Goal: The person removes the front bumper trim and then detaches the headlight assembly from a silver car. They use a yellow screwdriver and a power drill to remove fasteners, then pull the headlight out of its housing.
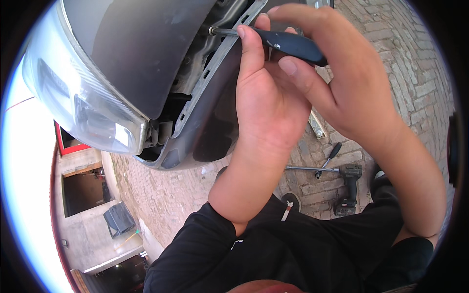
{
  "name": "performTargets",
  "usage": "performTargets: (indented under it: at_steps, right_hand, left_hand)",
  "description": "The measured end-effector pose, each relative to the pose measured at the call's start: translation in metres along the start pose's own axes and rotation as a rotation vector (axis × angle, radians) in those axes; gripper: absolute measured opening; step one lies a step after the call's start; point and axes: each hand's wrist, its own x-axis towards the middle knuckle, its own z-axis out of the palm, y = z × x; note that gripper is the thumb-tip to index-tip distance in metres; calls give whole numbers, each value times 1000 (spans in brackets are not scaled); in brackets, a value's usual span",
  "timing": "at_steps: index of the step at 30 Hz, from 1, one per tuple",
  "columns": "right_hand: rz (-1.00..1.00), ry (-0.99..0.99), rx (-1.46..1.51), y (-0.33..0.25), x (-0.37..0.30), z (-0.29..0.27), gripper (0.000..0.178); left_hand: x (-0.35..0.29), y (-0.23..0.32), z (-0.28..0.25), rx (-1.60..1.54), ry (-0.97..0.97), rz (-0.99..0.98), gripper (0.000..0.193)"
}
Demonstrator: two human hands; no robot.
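Observation:
A black-handled screwdriver (288, 45) lies across both my hands, its metal shaft pointing left. The tip meets a small round metal fastener or socket end (212, 30); which one I cannot tell. My left hand (271, 100) holds the front of the handle, thumb along the shaft and fingertips showing behind. Around the rear of the handle curls my right hand (354, 63), its thumb below and fingers above. Beneath the tip runs a slotted metal strip (207, 73) along the car's edge, beside a dark grey body panel (146, 44).
The headlight (83, 97) and a grey bumper piece (215, 124) are close by on the left. On the brick paving lie a cordless drill (349, 183) with a long shaft, another black-handled tool (334, 150) and a metal piece (316, 124). Farther left stands a building (80, 229).

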Motion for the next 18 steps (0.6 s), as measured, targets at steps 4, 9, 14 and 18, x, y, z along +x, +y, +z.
performTargets:
  at_steps: [4, 9, 14, 18]
  right_hand:
    - [433, -201, 126, -7, 0, -9, 26]
    - [10, -146, -71, -6, -4, -6, 28]
    - [197, -145, 64, -5, -4, -4, 38]
    - [-129, -111, -151, 1, -4, -6, 36]
  left_hand:
    - [-1, -2, -1, -21, 74, 31, 39]
    - [0, 0, -2, -49, -7, 9, 43]
    - [-4, 1, 1, -131, 106, -88, 48]
    - [-6, -2, 2, -41, -85, 1, 50]
